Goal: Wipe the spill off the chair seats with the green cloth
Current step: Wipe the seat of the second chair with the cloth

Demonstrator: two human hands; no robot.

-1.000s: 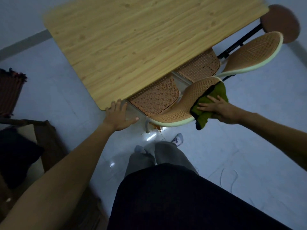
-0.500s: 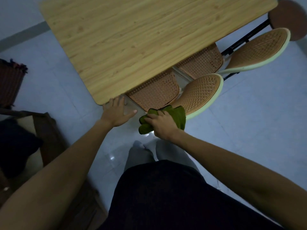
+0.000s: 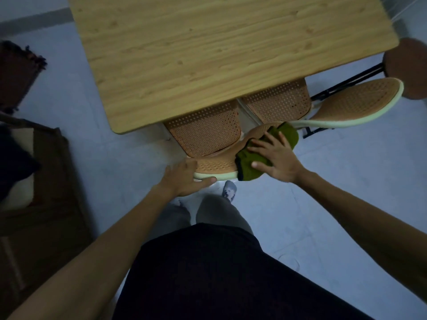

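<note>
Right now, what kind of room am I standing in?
Most likely a dining area in a home. A wooden table has cane-seat chairs tucked under it on a pale tiled floor, and a fringed rug lies off to the left.

One head-worn view looks steeply down, close over the table (image 3: 208, 54) edge and chairs (image 3: 208, 132).

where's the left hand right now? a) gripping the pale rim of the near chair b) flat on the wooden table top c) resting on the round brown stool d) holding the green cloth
a: the left hand clasps the pale rim of the near chair, thumb under the edge, while the right hand presses the green cloth on that chair.
</note>
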